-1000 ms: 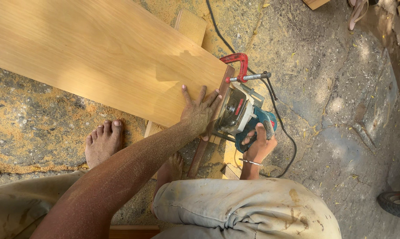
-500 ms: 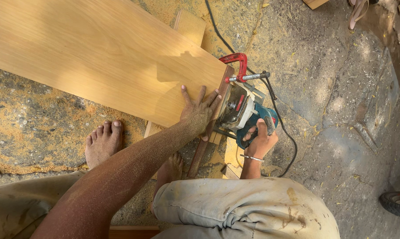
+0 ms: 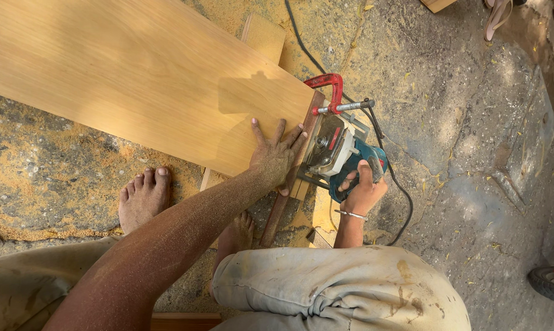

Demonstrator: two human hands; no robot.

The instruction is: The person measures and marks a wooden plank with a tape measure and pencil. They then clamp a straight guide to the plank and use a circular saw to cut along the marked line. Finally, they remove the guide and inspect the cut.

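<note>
A wide light-brown wooden board (image 3: 136, 73) lies across the dusty ground. My left hand (image 3: 276, 154) presses flat on its near right corner, fingers spread. My right hand (image 3: 361, 189) grips the handle of a blue and grey circular saw (image 3: 338, 150) sitting at the board's right end. A red clamp (image 3: 329, 89) holds a dark wooden strip (image 3: 289, 190) against that end, beside the saw. The saw's black cord (image 3: 406, 208) loops off to the right.
My bare feet (image 3: 143, 197) stand under the board's near edge amid sawdust. A second plank (image 3: 263, 35) pokes out beyond the board. A sandal (image 3: 498, 18) lies at the top right, a tyre (image 3: 550, 285) at the right edge.
The saw and my right hand have shifted slightly toward me along the board's end. My left hand stays pressed on the corner.
</note>
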